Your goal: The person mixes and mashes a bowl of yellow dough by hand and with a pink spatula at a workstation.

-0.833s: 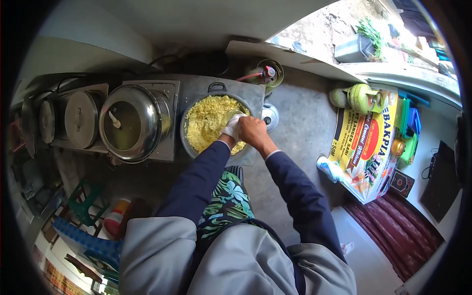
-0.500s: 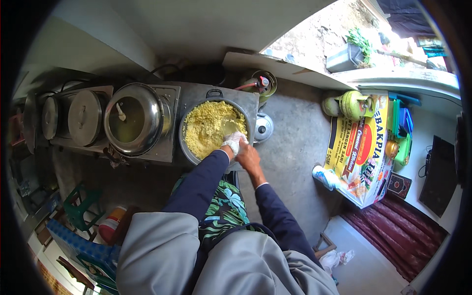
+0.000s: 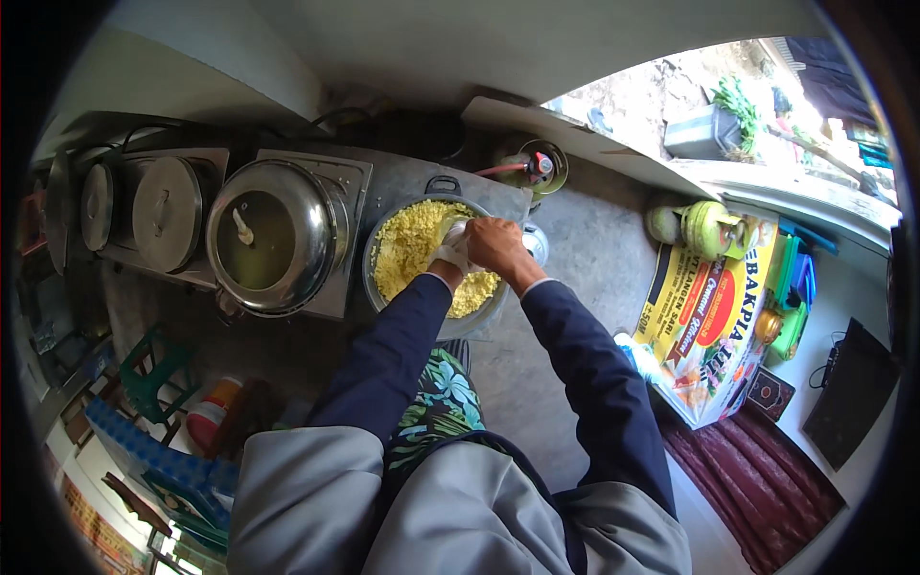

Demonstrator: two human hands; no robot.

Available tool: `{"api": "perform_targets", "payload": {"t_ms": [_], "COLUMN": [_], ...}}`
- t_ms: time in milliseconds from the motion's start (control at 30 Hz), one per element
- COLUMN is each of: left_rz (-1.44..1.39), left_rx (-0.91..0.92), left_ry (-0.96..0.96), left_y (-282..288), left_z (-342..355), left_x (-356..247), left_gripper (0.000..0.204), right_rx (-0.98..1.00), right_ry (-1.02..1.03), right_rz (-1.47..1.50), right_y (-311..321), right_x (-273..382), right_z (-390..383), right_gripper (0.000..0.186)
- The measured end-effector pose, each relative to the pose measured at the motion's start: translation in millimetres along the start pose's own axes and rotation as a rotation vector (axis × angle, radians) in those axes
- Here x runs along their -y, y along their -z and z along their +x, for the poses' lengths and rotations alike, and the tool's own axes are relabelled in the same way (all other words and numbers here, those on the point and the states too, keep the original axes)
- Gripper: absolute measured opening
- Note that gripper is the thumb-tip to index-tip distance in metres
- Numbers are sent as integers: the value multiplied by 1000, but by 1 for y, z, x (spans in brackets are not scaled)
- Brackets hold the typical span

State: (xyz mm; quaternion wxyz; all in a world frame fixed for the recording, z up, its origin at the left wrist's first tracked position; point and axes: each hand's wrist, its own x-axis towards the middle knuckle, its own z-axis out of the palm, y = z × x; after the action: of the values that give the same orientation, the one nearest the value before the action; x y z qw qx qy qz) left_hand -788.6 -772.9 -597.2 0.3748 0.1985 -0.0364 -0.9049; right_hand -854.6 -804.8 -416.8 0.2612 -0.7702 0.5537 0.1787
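Yellow food [image 3: 398,254], coarse and crumbly, is heaped in a wide, round grey metal pot [image 3: 436,324] with a dark loop handle. Pot is set on a smooth grey desk [image 3: 398,172]. Both hands are held together over the pot's right half. Left hand [image 3: 453,251], in a thin, wrinkled whitish glove, is closed on a see-through, curved-edged tool [image 3: 449,226]. Right hand [image 3: 494,243], bare, is clenched against it on the same tool. Handle is hidden by the fingers; whether the tool touches the food can't be told. To the left, a shiny steel pot [image 3: 337,225] is covered by a round see-through lid [image 3: 270,251] with a pale knob; beyond it, a flat, dull metal lid [image 3: 165,216]. Behind the right hand, a rounded silvery vessel [image 3: 539,245] is partly hidden.
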Motion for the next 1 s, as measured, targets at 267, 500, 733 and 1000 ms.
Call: {"api": "perform_targets", "payload": {"t_ms": [267, 500, 733, 1000], "left_rz": [925, -139, 324, 67], "left_rx": [-659, -451, -150, -528], "left_ry": [443, 319, -156, 327], "left_y": [-18, -82, -16, 10], "left_z": [-37, -43, -18, -34], "left_x": [45, 3, -24, 12], "left_gripper": [23, 13, 33, 27], "right_rx": [-100, -99, -33, -129], "right_ry": [-484, -110, 164, -200], "right_rz": [511, 177, -54, 271], "right_y": [-111, -5, 24, -71], "right_x": [22, 9, 20, 23], "right_z": [-82, -82, -5, -41], "right_gripper": [55, 27, 13, 40]}}
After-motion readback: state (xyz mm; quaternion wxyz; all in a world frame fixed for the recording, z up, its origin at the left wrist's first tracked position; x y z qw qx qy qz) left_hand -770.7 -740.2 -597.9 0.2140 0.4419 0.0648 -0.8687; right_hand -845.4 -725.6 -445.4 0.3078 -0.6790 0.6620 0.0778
